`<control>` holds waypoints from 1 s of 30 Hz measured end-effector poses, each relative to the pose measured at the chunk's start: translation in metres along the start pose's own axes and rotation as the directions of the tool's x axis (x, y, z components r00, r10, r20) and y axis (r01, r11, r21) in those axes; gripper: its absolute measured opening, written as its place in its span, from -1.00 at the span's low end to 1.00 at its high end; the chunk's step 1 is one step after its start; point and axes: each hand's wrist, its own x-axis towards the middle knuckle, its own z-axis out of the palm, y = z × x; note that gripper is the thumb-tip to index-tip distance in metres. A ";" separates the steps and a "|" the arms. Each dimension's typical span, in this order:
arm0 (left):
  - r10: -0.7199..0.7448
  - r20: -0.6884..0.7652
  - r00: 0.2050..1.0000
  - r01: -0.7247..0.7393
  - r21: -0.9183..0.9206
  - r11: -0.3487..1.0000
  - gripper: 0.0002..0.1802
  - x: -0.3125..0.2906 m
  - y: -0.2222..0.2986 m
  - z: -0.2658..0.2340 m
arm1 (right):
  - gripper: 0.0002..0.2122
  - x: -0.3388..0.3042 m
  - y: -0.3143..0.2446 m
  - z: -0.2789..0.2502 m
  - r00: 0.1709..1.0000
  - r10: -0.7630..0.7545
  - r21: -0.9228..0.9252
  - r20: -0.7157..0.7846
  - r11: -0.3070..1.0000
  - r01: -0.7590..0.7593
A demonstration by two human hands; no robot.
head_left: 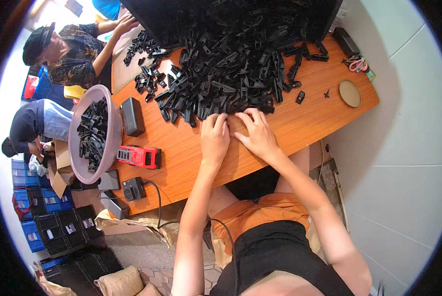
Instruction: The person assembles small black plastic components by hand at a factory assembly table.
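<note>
Wooden-topped table [300, 123] stood beside a pale wall [403, 138]. A large heap of black plastic parts [231, 79] covered its middle, running back to a dark bin [174, 22] at the far edge. From where I stood, both hands met the heap's front fringe, inside the near edge. Left hand [215, 138]: fingers curled together, at the loose parts; grip could not be told. Right hand [256, 135]: just beside it, thumb apart from bent fingers; whether it held a part, I could not tell. Pinkish basin [114, 133], holding similar parts, at the left edge; red device [152, 158] near it. Tan disc [349, 93] lay near the right corner.
</note>
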 end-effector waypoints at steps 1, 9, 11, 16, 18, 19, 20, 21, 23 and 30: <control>0.021 0.013 1.000 -0.022 0.082 0.996 -0.75 -0.009 -0.001 -0.009 | -0.57 -0.001 -0.004 0.003 1.000 -0.018 -0.084 -0.025 0.996 0.016; 0.009 -0.070 0.997 -0.003 0.082 0.997 -0.76 -0.047 0.000 -0.034 | -0.63 -0.015 -0.008 0.017 0.985 -0.168 0.044 0.045 0.985 0.166; -0.356 -0.031 0.934 0.338 -0.249 0.908 -0.75 -0.044 0.009 -0.036 | -0.67 -0.023 -0.011 0.023 0.994 -0.110 0.174 -0.008 0.979 0.110; -0.280 -0.224 0.934 0.256 -0.130 0.958 -0.72 -0.043 0.006 -0.059 | -0.65 -0.032 -0.031 0.012 0.996 -0.087 0.175 0.007 0.981 0.084; -0.141 -0.223 0.964 0.188 0.206 0.960 -0.72 -0.051 0.000 -0.070 | -0.62 -0.032 -0.039 0.012 0.994 -0.107 0.090 0.023 0.990 0.104; -0.151 -0.179 0.972 0.194 0.250 0.949 -0.71 -0.059 -0.005 -0.076 | -0.58 -0.032 -0.045 0.017 0.996 -0.081 0.068 0.040 0.995 0.078; -0.150 -0.185 0.971 0.196 0.256 0.947 -0.71 -0.067 -0.009 -0.077 | -0.55 -0.030 -0.051 0.022 0.997 -0.057 0.046 0.057 0.997 0.054; -0.239 -0.109 0.965 0.256 0.175 0.951 -0.68 -0.074 -0.013 -0.076 | -0.59 -0.028 -0.052 0.029 0.999 -0.046 0.010 0.021 0.999 0.046; -0.366 0.007 0.931 0.366 -0.038 0.930 -0.65 -0.082 -0.012 -0.074 | -0.61 -0.026 -0.040 0.041 0.996 -0.070 -0.037 0.052 0.997 0.072; -0.028 0.109 0.994 0.009 0.174 0.985 -0.53 -0.078 -0.032 -0.099 | -0.76 -0.015 -0.032 0.032 0.986 0.078 0.567 0.146 0.810 -0.148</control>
